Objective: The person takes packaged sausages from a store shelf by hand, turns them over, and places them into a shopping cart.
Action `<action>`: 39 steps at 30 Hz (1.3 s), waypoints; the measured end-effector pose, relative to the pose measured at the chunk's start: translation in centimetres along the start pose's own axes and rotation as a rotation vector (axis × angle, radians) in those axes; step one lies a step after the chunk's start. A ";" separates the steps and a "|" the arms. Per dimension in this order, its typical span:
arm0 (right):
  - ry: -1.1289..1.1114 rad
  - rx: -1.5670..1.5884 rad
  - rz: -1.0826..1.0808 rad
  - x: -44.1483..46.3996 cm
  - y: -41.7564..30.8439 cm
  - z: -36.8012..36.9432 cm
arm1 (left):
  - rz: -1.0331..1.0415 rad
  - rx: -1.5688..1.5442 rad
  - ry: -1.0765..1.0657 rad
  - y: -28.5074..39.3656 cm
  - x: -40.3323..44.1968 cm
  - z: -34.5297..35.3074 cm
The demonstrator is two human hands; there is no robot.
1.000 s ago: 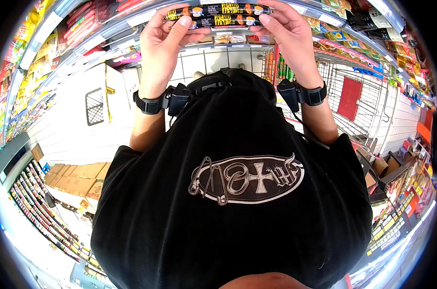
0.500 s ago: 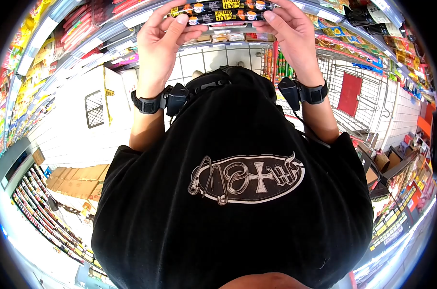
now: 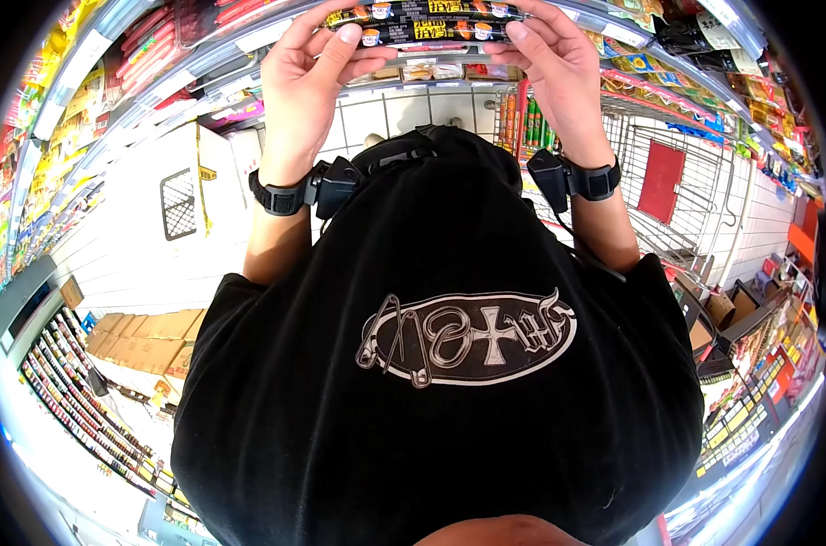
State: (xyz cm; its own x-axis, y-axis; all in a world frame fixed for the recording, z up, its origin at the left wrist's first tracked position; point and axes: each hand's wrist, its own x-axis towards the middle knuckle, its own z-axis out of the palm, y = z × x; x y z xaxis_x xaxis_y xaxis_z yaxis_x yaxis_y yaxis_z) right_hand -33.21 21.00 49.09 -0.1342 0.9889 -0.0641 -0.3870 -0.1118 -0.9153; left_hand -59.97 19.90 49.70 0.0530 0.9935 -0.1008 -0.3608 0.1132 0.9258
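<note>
Side by side across the top of the view lie two long, slim black packets (image 3: 426,34) with yellow lettering and small orange and white pictures. What is inside them does not show. My left hand (image 3: 302,91) grips their left ends, thumb on the near side and fingers behind and below. At the right ends my right hand (image 3: 563,86) holds them the same way. The upper packet is partly cut off by the frame's edge. Both wrists wear black straps with box-shaped devices.
Shelves of bright snack bags (image 3: 71,150) curve along the left, with red packs (image 3: 149,50) near the top. A wire shopping cart (image 3: 695,205) with a red panel stands at right. Cardboard boxes (image 3: 144,337) are lower left. A large white box (image 3: 172,205) stands left of my body.
Both hands and the black packets have shifted slightly right and down in the view. The grip stays the same.
</note>
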 end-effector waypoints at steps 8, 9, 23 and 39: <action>-0.015 0.025 0.006 0.3 0.8 -0.6 | 0.003 0.043 0.009 0.0 0.0 -0.1; -0.020 0.033 0.009 0.3 0.9 -0.7 | 0.000 0.037 0.011 0.0 0.0 -0.1; -0.006 -0.035 0.058 0.3 0.5 -0.8 | -0.041 0.096 0.045 0.1 0.1 0.1; -0.066 -0.056 0.059 0.2 -0.8 0.1 | -0.049 0.171 0.071 0.1 0.4 0.1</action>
State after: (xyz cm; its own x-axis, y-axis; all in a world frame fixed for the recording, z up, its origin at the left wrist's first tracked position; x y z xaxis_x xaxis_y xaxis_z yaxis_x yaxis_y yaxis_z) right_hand -33.01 21.26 49.83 -0.2156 0.9720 -0.0938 -0.3255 -0.1622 -0.9315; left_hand -59.89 20.33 49.80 -0.0011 0.9859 -0.1675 -0.1958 0.1641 0.9668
